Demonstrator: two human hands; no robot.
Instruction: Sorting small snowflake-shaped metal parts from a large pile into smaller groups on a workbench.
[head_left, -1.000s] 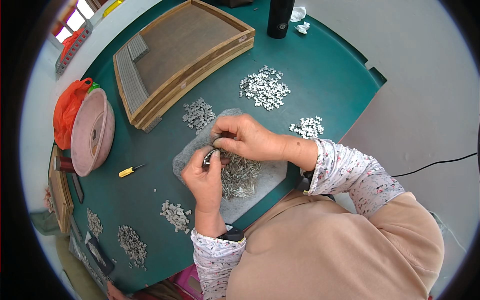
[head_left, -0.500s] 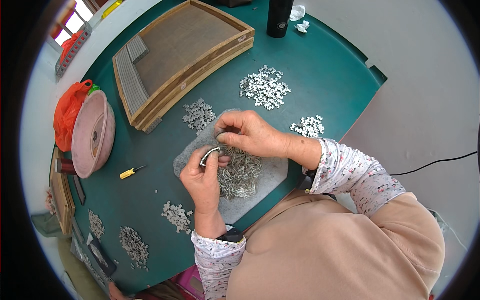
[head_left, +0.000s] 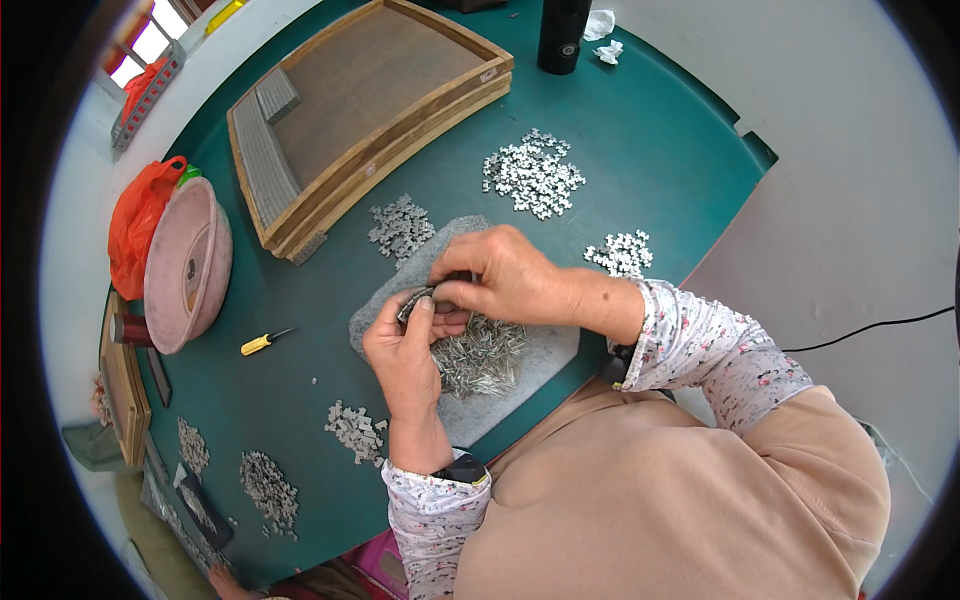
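Note:
Over a grey felt mat (head_left: pixel 545 372), my left hand (head_left: pixel 402 355) is closed, pinching a short curved metal link band (head_left: pixel 408 303) between thumb and fingers. My right hand (head_left: pixel 515 275) is closed too, its thumb and fingertips meeting the band's upper end. Anything small between those fingertips is hidden. Below both hands, a heap of thin silvery metal pins (head_left: pixel 482 362) lies on the mat. Beyond the mat are a pile of dull grey links (head_left: pixel 401 228) and a larger pile of shiny links (head_left: pixel 533 175); a smaller shiny pile (head_left: pixel 620 254) sits near my right wrist.
Stacked wooden trays (head_left: pixel 375 160) holding rows of grey strips stand at the back left. Left are a pink basin (head_left: pixel 213 290), a red bag (head_left: pixel 138 225) and a yellow-handled screwdriver (head_left: pixel 257 345). More small-part piles (head_left: pixel 268 492) lie front left. A black cup (head_left: pixel 560 40) stands at the back.
My right hand has come slightly down and left, so its fingertips now meet the band in my left hand. The band is more covered by fingers than before.

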